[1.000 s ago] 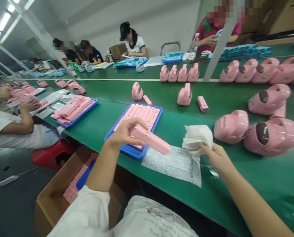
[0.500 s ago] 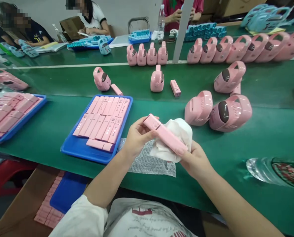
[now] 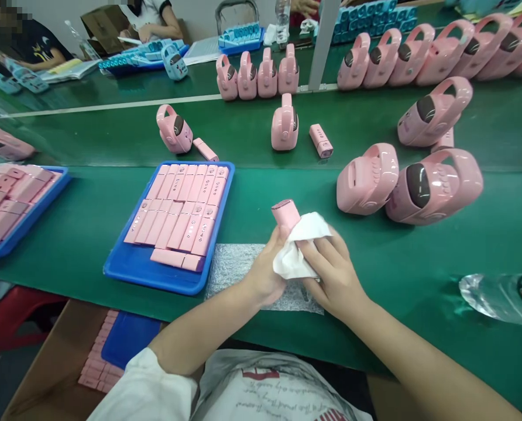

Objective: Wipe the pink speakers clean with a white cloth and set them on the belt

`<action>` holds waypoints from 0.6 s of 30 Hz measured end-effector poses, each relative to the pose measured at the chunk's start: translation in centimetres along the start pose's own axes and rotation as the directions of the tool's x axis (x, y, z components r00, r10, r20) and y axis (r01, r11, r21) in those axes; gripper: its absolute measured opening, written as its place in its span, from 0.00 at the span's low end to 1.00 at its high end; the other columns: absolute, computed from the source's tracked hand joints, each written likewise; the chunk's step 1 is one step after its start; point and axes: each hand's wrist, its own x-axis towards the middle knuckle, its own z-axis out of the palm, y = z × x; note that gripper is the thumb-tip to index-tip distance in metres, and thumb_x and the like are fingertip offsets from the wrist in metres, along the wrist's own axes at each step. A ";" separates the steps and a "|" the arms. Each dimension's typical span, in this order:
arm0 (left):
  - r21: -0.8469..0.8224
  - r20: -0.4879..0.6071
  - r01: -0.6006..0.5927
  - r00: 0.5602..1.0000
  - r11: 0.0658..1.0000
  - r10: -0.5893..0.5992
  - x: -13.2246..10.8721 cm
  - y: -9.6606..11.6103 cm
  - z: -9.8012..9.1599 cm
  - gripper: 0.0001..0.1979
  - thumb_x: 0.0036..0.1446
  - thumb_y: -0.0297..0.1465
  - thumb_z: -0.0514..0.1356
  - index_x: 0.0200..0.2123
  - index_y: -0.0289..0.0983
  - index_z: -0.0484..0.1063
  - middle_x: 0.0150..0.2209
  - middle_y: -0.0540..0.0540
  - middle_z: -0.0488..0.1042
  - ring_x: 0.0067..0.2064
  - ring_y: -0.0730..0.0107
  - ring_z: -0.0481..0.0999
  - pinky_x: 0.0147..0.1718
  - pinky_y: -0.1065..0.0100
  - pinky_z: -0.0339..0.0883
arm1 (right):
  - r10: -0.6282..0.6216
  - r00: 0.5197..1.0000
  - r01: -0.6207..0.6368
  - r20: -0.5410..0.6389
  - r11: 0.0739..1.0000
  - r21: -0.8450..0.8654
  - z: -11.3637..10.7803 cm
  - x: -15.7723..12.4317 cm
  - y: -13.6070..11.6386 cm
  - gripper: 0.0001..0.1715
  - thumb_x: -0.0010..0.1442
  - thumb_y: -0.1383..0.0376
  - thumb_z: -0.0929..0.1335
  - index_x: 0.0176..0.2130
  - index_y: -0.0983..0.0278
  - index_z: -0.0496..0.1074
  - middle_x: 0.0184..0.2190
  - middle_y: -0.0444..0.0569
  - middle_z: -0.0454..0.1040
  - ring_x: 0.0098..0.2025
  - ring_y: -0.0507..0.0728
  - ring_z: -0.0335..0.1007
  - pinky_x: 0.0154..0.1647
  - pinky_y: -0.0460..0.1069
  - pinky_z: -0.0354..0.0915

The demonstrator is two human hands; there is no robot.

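My left hand (image 3: pixel 265 269) is closed around a pink microphone-like stick (image 3: pixel 286 213), whose round-cornered end points up and away from me. A crumpled white cloth (image 3: pixel 296 257) wraps over its lower part. My right hand (image 3: pixel 333 272) presses the cloth against the stick, fingers bent over it; much of the stick is hidden there. Under both hands lies a sheet of bubble wrap (image 3: pixel 232 269) on the green table. To the left, a blue tray (image 3: pixel 155 275) carries rows of similar pink sticks (image 3: pixel 173 225).
Pink handled speaker-like units (image 3: pixel 366 178) stand to the right and along the back. A clear bottle (image 3: pixel 489 295) lies at the right. Another blue tray (image 3: pixel 45 199) is at far left. Below the edge is a cardboard box (image 3: pixel 45 362). Co-workers (image 3: pixel 41 47) sit opposite.
The stick has turned from slanting across both hands to pointing away from me. My right hand has moved over the top with the cloth, and my left now grips the stick lower down.
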 end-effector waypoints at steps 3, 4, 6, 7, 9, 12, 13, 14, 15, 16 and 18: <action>0.070 0.102 -0.021 0.995 0.997 0.014 0.2 -0.4 -0.2 0.35 0.53 0.60 0.51 0.50 0.40 0.72 0.38 0.44 0.77 0.40 0.63 0.76 0.36 0.67 0.69 | 0.038 0.995 -0.034 0.096 0.999 -0.038 0.0 -0.2 0.1 0.34 0.64 0.63 0.62 0.66 0.60 0.51 0.57 0.60 0.65 0.61 0.72 0.57 0.60 0.75 0.48; 0.120 0.138 -0.022 0.990 0.993 0.005 0.3 -0.6 -0.2 0.37 0.53 0.61 0.48 0.48 0.38 0.73 0.33 0.44 0.77 0.35 0.64 0.76 0.33 0.67 0.68 | 0.046 0.994 -0.046 0.102 0.999 0.001 -0.2 -0.1 0.1 0.34 0.64 0.64 0.61 0.67 0.60 0.50 0.58 0.61 0.64 0.62 0.71 0.56 0.60 0.74 0.49; 0.202 0.181 -0.022 0.983 0.979 -0.015 0.4 -1.0 -0.4 0.37 0.54 0.61 0.46 0.48 0.38 0.74 0.28 0.45 0.75 0.30 0.67 0.74 0.31 0.68 0.67 | 0.057 0.995 -0.066 0.077 0.991 0.118 -0.5 0.3 0.0 0.33 0.65 0.66 0.59 0.67 0.59 0.49 0.59 0.60 0.63 0.61 0.69 0.58 0.59 0.69 0.56; 0.226 0.193 -0.025 0.981 0.974 -0.019 0.4 -1.1 -0.4 0.35 0.56 0.59 0.47 0.49 0.38 0.73 0.28 0.46 0.75 0.29 0.68 0.74 0.31 0.68 0.68 | 0.071 0.996 -0.079 0.052 0.982 0.172 -0.7 0.6 -0.1 0.32 0.65 0.66 0.58 0.67 0.59 0.51 0.59 0.60 0.63 0.61 0.67 0.59 0.58 0.65 0.60; 0.241 0.212 -0.016 0.977 0.970 -0.036 0.4 -1.2 -0.4 0.33 0.58 0.57 0.47 0.50 0.38 0.71 0.28 0.46 0.75 0.28 0.70 0.74 0.30 0.69 0.68 | 0.111 0.994 -0.107 -0.001 0.961 0.255 -1.1 1.0 -0.3 0.28 0.65 0.68 0.58 0.63 0.60 0.60 0.56 0.59 0.67 0.56 0.65 0.65 0.53 0.59 0.66; 0.182 0.231 0.050 0.969 0.982 -0.092 0.5 -0.6 -0.6 0.37 0.55 0.61 0.46 0.48 0.35 0.70 0.21 0.49 0.71 0.18 0.73 0.68 0.17 0.71 0.62 | 0.085 0.995 -0.060 -0.050 0.921 0.385 -1.4 0.9 -0.5 0.21 0.64 0.68 0.57 0.49 0.60 0.74 0.38 0.53 0.76 0.39 0.59 0.73 0.47 0.58 0.69; 0.133 0.225 0.055 0.971 0.990 -0.084 0.5 -0.3 -0.7 0.36 0.54 0.61 0.48 0.48 0.35 0.69 0.21 0.50 0.70 0.16 0.74 0.66 0.15 0.72 0.60 | 0.078 0.995 -0.043 -0.061 0.892 0.450 -1.4 0.7 -0.5 0.19 0.64 0.66 0.58 0.43 0.60 0.76 0.32 0.51 0.76 0.34 0.58 0.73 0.47 0.59 0.70; 0.078 0.226 0.050 0.972 0.996 -0.067 0.5 0.1 -0.8 0.34 0.54 0.59 0.50 0.47 0.36 0.69 0.21 0.51 0.70 0.14 0.76 0.65 0.13 0.73 0.59 | 0.127 0.989 -0.071 -0.071 0.850 0.521 -1.4 0.4 -0.5 0.18 0.64 0.62 0.59 0.38 0.60 0.77 0.28 0.49 0.75 0.31 0.58 0.73 0.47 0.60 0.70; 0.026 0.241 0.050 0.969 0.998 -0.055 0.5 0.4 -1.0 0.31 0.55 0.57 0.53 0.46 0.36 0.68 0.21 0.52 0.70 0.14 0.77 0.65 0.13 0.74 0.59 | 0.230 0.970 -0.145 -0.072 0.796 0.587 -1.3 0.1 -0.5 0.18 0.63 0.58 0.60 0.33 0.60 0.77 0.26 0.49 0.75 0.30 0.60 0.73 0.46 0.61 0.71; -0.012 0.270 0.061 0.961 0.998 -0.056 0.5 0.6 -1.1 0.28 0.55 0.55 0.55 0.43 0.36 0.69 0.22 0.53 0.69 0.13 0.78 0.65 0.12 0.74 0.59 | 0.375 0.924 -0.247 -0.071 0.730 0.637 -1.3 -0.1 -0.4 0.20 0.62 0.54 0.62 0.31 0.60 0.77 0.25 0.50 0.75 0.31 0.61 0.74 0.44 0.61 0.71; -0.044 0.350 0.106 0.933 0.993 -0.084 0.4 0.9 -1.3 0.24 0.56 0.53 0.56 0.37 0.36 0.68 0.22 0.54 0.68 0.12 0.78 0.65 0.11 0.75 0.60 | 0.651 0.753 -0.423 -0.094 0.589 0.689 -1.2 -0.4 -0.2 0.21 0.62 0.50 0.62 0.32 0.60 0.76 0.28 0.52 0.75 0.35 0.64 0.75 0.40 0.59 0.72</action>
